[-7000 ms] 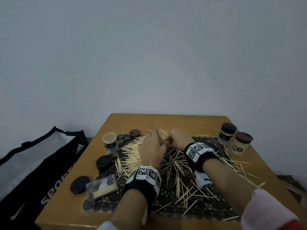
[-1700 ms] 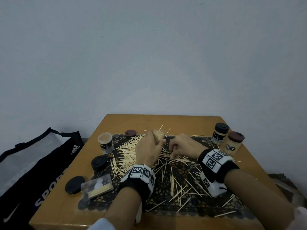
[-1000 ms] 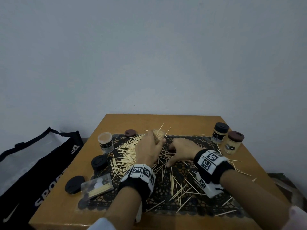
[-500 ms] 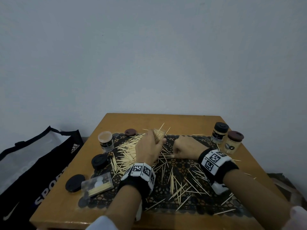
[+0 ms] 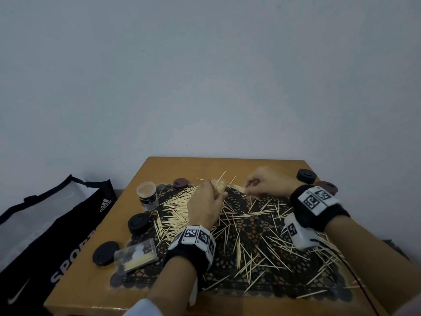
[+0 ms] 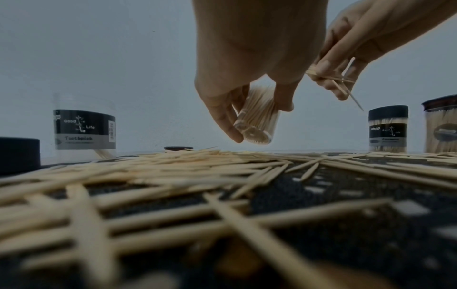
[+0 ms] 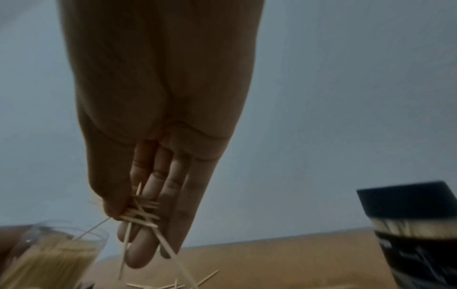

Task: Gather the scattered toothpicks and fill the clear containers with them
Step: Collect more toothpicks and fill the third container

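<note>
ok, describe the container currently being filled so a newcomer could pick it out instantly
On the wooden table lies a black lace mat strewn with toothpicks; look at its far edge, middle. The clear container is the one lifted off the mat, tilted, gripped by the left hand. Unlike the labelled jars standing on the table, it is lidless, label-free and packed with toothpicks.

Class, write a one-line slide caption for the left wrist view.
Left hand tilts a toothpick-filled clear container while right hand brings a pinch of toothpicks.
</note>
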A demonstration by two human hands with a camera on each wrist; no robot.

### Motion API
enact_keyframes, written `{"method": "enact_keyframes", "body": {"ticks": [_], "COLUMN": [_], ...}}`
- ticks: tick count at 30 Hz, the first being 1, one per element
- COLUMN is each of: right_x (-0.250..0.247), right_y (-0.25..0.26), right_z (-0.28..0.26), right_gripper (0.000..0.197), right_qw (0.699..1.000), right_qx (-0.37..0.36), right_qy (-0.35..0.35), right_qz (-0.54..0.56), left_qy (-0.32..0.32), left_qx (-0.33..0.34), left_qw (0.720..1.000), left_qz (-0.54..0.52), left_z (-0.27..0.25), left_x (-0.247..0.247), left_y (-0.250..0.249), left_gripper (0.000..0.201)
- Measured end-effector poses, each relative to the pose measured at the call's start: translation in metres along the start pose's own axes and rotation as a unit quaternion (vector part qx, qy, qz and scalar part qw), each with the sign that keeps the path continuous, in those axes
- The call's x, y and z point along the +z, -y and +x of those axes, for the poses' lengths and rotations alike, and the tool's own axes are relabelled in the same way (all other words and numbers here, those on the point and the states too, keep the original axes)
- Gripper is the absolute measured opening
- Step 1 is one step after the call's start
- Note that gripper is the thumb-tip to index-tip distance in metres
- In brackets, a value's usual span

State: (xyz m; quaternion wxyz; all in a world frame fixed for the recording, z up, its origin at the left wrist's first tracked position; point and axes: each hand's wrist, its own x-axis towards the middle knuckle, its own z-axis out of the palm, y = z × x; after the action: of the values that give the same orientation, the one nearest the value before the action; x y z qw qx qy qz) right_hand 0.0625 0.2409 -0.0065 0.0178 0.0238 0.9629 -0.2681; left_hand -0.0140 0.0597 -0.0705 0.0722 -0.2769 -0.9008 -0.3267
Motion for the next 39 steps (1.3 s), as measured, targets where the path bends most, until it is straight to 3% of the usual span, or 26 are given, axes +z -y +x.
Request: {"method": "enact_keyframes", "body": {"ticks": [2,5,11,15,18,24,32,39], "right_x": [-0.012,-0.020,-0.023,-0.022,-0.018,-0.010,0.008,0.011], "right_y": [0.003,0.009,0.029,0.038,0.040,0.033,0.029,0.030], "right_z": [-0.001,0.004,0.021,0.030,0.035,0.033,0.025,0.021], "right_gripper": [0.010,0.010,0.009,0.012,0.010,0.035,0.017,0.014], "right_qw": [0.999,1.000,0.992,0.989,0.993,0.996,0.976,0.971], "right_qx": [0.000,0.001,-0.002,0.003,0.003,0.056,0.061,0.046], "right_qy": [-0.015,-0.005,0.104,0.127,0.092,0.020,-0.131,-0.087], "right_qz": [0.050,0.028,-0.070,-0.076,-0.069,0.068,0.164,0.220], "left_qy": [0.009,0.027,0.076,0.109,0.100,0.094,0.060,0.036], "left_qx": [0.005,0.025,0.085,0.110,0.100,0.099,0.075,0.049], "left_qw": [1.000,0.999,0.992,0.986,0.988,0.988,0.994,0.996], "left_qz": [0.000,-0.020,-0.052,-0.061,-0.067,-0.065,-0.062,-0.063], "left_z": [0.000,0.001,-0.001,-0.001,0.000,0.000,0.000,0.002], "left_x": [0.001,0.003,0.003,0.005,0.006,0.007,0.007,0.006], "left_y": [0.000,0.000,-0.002,-0.004,-0.003,-0.002,-0.002,0.001], "left_gripper": [0.039,0.043,0.051,0.055,0.053,0.051,0.047,0.048]}}
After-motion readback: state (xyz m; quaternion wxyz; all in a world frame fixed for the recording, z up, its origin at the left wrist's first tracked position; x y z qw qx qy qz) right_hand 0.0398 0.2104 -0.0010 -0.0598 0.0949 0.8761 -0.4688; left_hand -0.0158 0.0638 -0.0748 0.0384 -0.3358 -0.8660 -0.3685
